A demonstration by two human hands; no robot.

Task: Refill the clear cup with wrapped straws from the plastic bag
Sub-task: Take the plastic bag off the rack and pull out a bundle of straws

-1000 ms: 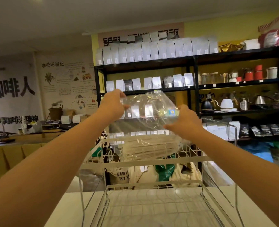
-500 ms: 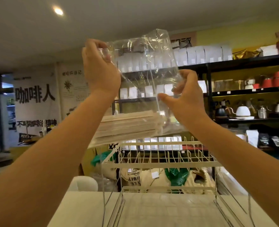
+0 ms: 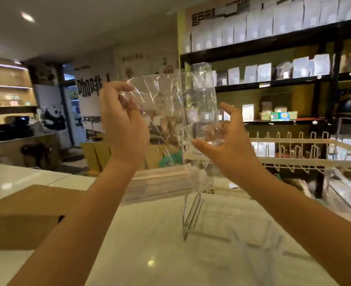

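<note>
I hold a clear plastic bag (image 3: 170,112) upright in front of me over the white counter (image 3: 170,254). A bundle of paper-wrapped straws (image 3: 160,182) lies sideways in the bag's bottom. My left hand (image 3: 123,129) pinches the bag's upper left edge. My right hand (image 3: 230,141) cups the crumpled right side of the bag, with fingers curled and thumb underneath. I see no clear cup in this view.
A brown cardboard box (image 3: 26,213) sits on the counter at the left. A white wire rack (image 3: 294,159) stands at the right, with clear acrylic legs (image 3: 191,219) under it. Black shelves (image 3: 273,85) with white pouches fill the back wall.
My view has swung left, so the rack now sits to the right. The bag has come down from head height, and my right hand has shifted lower on its side.
</note>
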